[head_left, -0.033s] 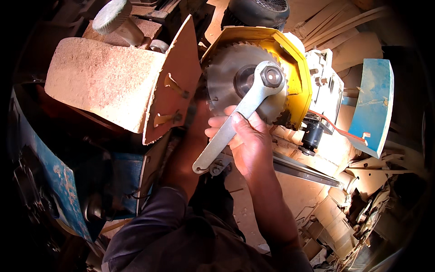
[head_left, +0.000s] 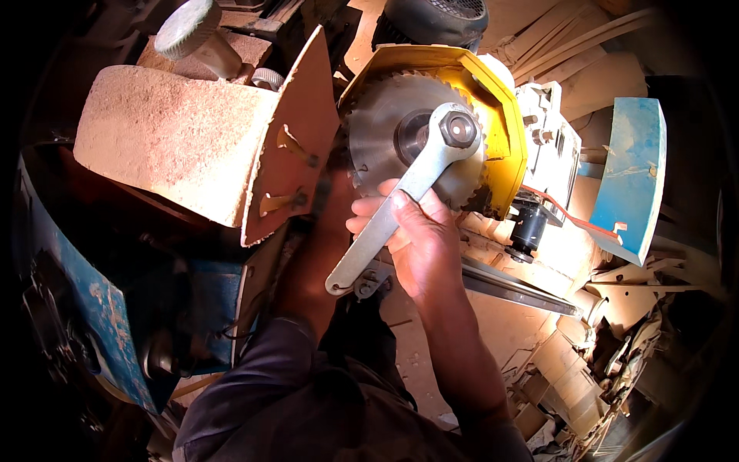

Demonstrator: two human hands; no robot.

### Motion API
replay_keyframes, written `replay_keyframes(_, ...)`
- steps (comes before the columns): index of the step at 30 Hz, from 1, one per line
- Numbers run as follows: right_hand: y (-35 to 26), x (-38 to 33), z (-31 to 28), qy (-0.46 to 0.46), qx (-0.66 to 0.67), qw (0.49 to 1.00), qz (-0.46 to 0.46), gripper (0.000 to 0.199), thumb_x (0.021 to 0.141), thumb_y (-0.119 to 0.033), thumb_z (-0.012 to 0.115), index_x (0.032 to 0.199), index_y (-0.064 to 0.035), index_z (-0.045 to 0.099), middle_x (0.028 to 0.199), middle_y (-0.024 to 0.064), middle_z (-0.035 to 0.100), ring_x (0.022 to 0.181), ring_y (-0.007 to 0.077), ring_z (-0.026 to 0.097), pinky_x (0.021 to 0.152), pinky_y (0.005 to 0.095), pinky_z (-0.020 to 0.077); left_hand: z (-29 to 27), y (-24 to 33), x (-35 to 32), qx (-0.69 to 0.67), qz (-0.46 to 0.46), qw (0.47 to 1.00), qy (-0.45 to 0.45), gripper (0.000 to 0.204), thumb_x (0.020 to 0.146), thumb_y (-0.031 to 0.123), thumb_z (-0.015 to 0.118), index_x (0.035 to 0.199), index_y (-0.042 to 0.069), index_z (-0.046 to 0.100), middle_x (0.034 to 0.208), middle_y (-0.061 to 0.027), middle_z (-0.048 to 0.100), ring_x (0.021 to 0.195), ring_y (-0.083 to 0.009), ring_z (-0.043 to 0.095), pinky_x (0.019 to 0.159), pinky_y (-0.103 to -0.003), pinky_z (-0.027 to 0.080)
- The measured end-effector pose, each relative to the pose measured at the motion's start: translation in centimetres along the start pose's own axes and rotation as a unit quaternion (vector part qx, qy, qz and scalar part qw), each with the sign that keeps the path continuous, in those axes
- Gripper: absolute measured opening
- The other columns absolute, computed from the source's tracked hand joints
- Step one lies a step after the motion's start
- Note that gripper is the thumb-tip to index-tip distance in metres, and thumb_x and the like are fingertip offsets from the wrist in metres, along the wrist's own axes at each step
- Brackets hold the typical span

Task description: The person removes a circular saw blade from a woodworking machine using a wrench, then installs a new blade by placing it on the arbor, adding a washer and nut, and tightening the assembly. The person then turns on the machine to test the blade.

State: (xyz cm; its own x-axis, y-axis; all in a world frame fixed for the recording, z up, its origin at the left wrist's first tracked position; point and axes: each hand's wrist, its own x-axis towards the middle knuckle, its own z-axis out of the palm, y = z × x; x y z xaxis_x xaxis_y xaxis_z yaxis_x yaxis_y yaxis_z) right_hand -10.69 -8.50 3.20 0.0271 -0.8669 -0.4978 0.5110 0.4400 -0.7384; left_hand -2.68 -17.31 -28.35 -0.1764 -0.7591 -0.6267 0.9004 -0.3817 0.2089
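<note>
A toothed circular saw blade (head_left: 377,131) sits inside a yellow guard (head_left: 504,131). A flat grey wrench (head_left: 369,246) is fitted over the hex nut (head_left: 459,128) at the blade's centre, its handle slanting down to the left. My right hand (head_left: 419,242) is wrapped around the middle of the wrench handle. My left hand (head_left: 327,200) reaches up in shadow to the blade's left edge, beside a brown panel (head_left: 296,131). Its fingers are blurred and dark, so its grip is unclear.
A sawdust-coated block (head_left: 169,142) lies left of the brown panel. A dark motor (head_left: 435,19) sits above the guard. A blue plate (head_left: 631,177) stands at the right, wood offcuts (head_left: 608,339) pile lower right, and a blue machine body (head_left: 85,308) runs along the left.
</note>
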Motion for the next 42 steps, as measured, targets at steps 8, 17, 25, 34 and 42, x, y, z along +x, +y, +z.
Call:
replay_keyframes(8,-1.1,-1.2,0.0,0.009,-0.085,0.995,-0.049,0.027,0.103,-0.016,0.050,0.122,0.0022,0.054,0.092,0.0205,0.070,0.077,0.0293,0.071,0.075,0.0416,0.0573,-0.6,1.2,0.1,0.000,0.015,1.000,0.007,0.040,0.102,0.037,0.042,0.122,0.008,0.061,0.118,-0.0103,0.067,0.105,-0.0291,0.066,0.094,-0.044,0.055)
replay_keyframes(17,-4.6,-3.5,-4.3,0.121,-0.281,0.952,-0.009,0.016,0.103,-0.017,0.054,0.111,-0.0059,0.062,0.067,0.0059,0.063,0.050,0.0115,0.054,0.050,0.0232,0.0417,-0.5,1.5,0.8,-0.004,0.011,1.000,0.001,0.040,0.102,0.037,0.042,0.123,0.008,0.061,0.119,-0.0104,0.067,0.106,-0.0293,0.066,0.094,-0.044,0.055)
replay_keyframes(25,-9.2,-2.5,-6.5,0.121,-0.367,0.922,0.039,0.012,0.100,-0.013,0.057,0.100,-0.0042,0.065,0.068,0.0056,0.064,0.047,0.0115,0.054,0.045,0.0236,0.0415,-0.8,1.2,0.4,-0.006,0.010,1.000,0.006,0.041,0.103,0.037,0.041,0.124,0.008,0.061,0.120,-0.0105,0.066,0.106,-0.0294,0.066,0.094,-0.044,0.055)
replay_keyframes(34,-3.3,-2.5,-4.8,0.140,-0.168,0.976,0.021,0.018,0.104,-0.019,0.053,0.101,-0.0041,0.062,0.067,0.0060,0.062,0.049,0.0134,0.054,0.047,0.0255,0.0434,-0.8,0.9,0.5,-0.001,0.013,1.000,0.009,0.041,0.103,0.037,0.041,0.124,0.008,0.061,0.120,-0.0106,0.066,0.106,-0.0296,0.066,0.094,-0.044,0.055)
replay_keyframes(42,0.3,-1.6,0.6,0.188,0.074,0.979,-0.021,0.020,0.106,-0.020,0.049,0.103,-0.0033,0.059,0.073,0.0090,0.062,0.058,0.0181,0.055,0.055,0.0321,0.0444,0.2,-0.9,0.5,0.000,0.010,1.000,0.001,0.041,0.103,0.037,0.041,0.125,0.008,0.060,0.121,-0.0106,0.066,0.107,-0.0298,0.066,0.094,-0.045,0.055)
